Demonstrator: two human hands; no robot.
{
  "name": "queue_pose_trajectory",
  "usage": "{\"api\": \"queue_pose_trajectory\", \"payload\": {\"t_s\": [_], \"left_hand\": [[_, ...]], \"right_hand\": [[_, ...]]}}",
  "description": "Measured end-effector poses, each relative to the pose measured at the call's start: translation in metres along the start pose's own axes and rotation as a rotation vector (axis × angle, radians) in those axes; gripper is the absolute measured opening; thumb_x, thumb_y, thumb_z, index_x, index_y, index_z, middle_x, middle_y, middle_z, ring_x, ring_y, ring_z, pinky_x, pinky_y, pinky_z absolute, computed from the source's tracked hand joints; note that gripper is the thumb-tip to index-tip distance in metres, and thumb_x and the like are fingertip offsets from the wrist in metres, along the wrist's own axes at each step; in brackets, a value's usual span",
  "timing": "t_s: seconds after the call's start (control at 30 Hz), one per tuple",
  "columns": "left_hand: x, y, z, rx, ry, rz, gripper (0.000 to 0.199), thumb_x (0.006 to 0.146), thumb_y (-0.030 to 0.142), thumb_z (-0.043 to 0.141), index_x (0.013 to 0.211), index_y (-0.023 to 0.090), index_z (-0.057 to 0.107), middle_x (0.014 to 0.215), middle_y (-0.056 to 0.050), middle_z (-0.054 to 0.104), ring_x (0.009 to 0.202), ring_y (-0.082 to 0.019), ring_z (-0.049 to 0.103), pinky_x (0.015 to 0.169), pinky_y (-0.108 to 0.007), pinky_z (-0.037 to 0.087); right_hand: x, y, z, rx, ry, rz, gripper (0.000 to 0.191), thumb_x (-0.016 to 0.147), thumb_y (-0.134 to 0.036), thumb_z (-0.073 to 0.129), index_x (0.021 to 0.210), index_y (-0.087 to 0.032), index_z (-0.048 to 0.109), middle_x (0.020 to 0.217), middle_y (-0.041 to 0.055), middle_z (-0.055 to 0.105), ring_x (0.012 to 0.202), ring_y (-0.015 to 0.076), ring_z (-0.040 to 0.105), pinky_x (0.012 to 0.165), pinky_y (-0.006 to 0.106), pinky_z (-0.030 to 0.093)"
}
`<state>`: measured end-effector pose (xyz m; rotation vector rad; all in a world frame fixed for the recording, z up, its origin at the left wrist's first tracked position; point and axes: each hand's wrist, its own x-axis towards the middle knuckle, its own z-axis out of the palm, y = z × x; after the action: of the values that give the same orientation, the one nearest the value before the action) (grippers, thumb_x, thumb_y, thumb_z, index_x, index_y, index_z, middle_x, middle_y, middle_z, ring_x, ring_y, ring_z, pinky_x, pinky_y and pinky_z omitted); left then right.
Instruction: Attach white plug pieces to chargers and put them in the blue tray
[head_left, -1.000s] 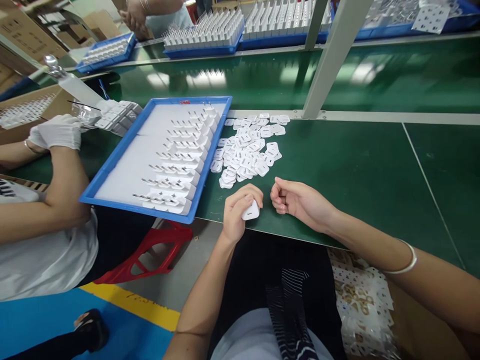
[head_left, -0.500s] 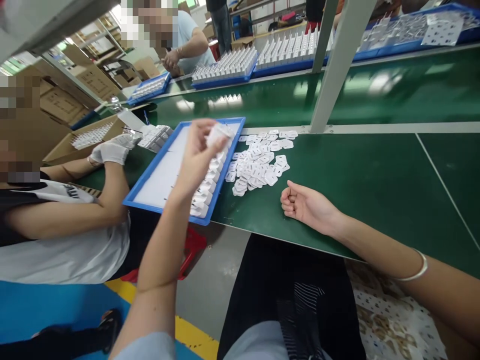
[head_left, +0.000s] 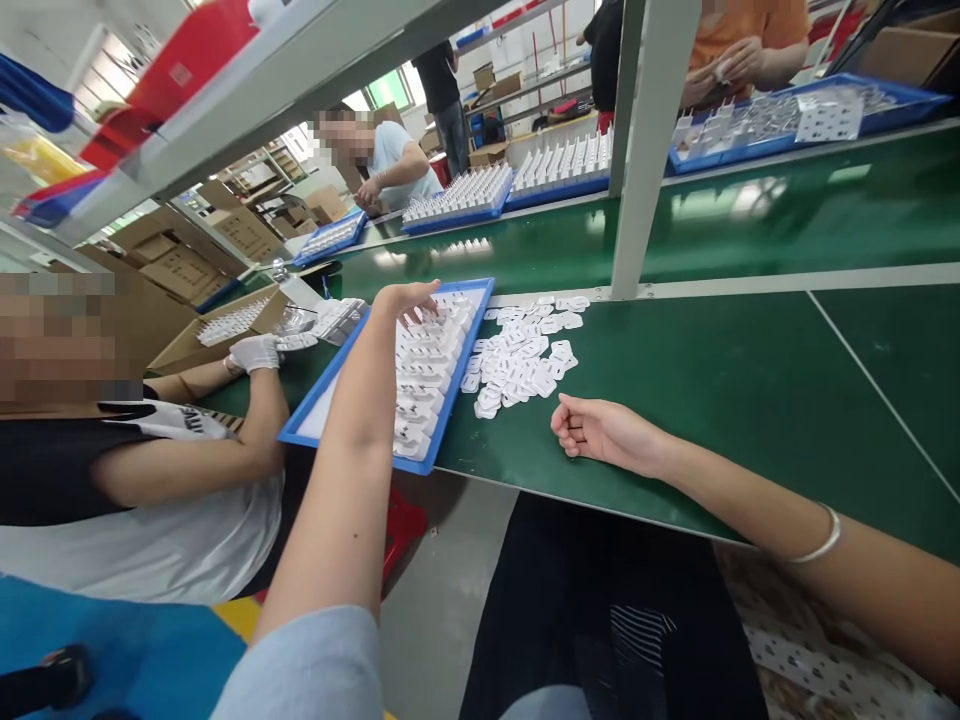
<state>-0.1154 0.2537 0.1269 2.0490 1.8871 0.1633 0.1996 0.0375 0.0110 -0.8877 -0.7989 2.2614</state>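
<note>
My left hand point(head_left: 411, 300) is over the far part of a blue tray point(head_left: 301, 428), its fingers spread and pointing down at the white plastic pieces point(head_left: 421, 385) standing there in rows. No piece shows between the fingers, though the palm side is partly hidden. My left forearm covers part of the tray. To the tray's right lies a loose heap of small flat white tags point(head_left: 517, 365) with dark marks. My right hand point(head_left: 600, 430) rests on the green table just right of the heap, fingers curled in, with nothing visible in them.
A co-worker's gloved hand point(head_left: 255, 352) is at the left, beside a cardboard box point(head_left: 169, 350) of white parts. A grey post point(head_left: 637, 150) rises behind the heap. Blue trays of white parts point(head_left: 461, 195) line the far side of the green conveyor belt point(head_left: 555, 235).
The white piece that was in my left hand no longer shows there, and the fingers have spread over the tray. My right hand stays curled on the table. The camera view has tilted up.
</note>
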Motion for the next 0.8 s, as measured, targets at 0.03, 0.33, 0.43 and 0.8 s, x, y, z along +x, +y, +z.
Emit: {"api": "queue_pose_trajectory", "payload": {"t_s": [0.03, 0.33, 0.43, 0.8], "left_hand": [[0.001, 0.002, 0.000, 0.004, -0.086, -0.075, 0.043, 0.099, 0.048, 0.052, 0.122, 0.012, 0.061, 0.118, -0.011, 0.066, 0.102, -0.020, 0.067, 0.091, -0.044, 0.056], [0.011, 0.012, -0.002, 0.145, -0.474, -0.352, 0.070, 0.083, 0.057, 0.057, 0.143, 0.022, 0.053, 0.156, -0.016, 0.043, 0.131, -0.040, 0.053, 0.098, -0.050, 0.052], [0.009, 0.012, 0.001, 0.155, -0.473, -0.322, 0.070, 0.081, 0.058, 0.058, 0.141, 0.022, 0.055, 0.157, -0.014, 0.043, 0.136, -0.040, 0.048, 0.103, -0.051, 0.049], [-0.010, 0.034, -0.009, 0.090, -0.400, -0.236, 0.064, 0.100, 0.053, 0.022, 0.149, 0.017, 0.045, 0.155, -0.017, 0.045, 0.141, -0.041, 0.042, 0.114, -0.061, 0.033]], "right_hand": [[0.000, 0.000, 0.000, 0.000, -0.002, 0.001, 0.037, 0.092, -0.046, 0.063, 0.073, -0.014, 0.067, 0.071, 0.0050, 0.056, 0.062, 0.0140, 0.049, 0.064, 0.028, 0.046], [-0.003, 0.002, 0.001, -0.051, -0.015, -0.005, 0.037, 0.087, -0.049, 0.070, 0.074, -0.015, 0.066, 0.072, 0.0039, 0.055, 0.063, 0.0138, 0.048, 0.063, 0.029, 0.045], [-0.003, 0.003, 0.001, -0.060, -0.020, -0.013, 0.038, 0.086, -0.051, 0.071, 0.074, -0.014, 0.066, 0.073, 0.0038, 0.055, 0.063, 0.0136, 0.049, 0.064, 0.028, 0.045], [0.000, 0.002, -0.001, -0.027, -0.015, -0.002, 0.036, 0.089, -0.047, 0.068, 0.075, -0.014, 0.067, 0.074, 0.0046, 0.056, 0.064, 0.0137, 0.049, 0.064, 0.028, 0.046]]}}
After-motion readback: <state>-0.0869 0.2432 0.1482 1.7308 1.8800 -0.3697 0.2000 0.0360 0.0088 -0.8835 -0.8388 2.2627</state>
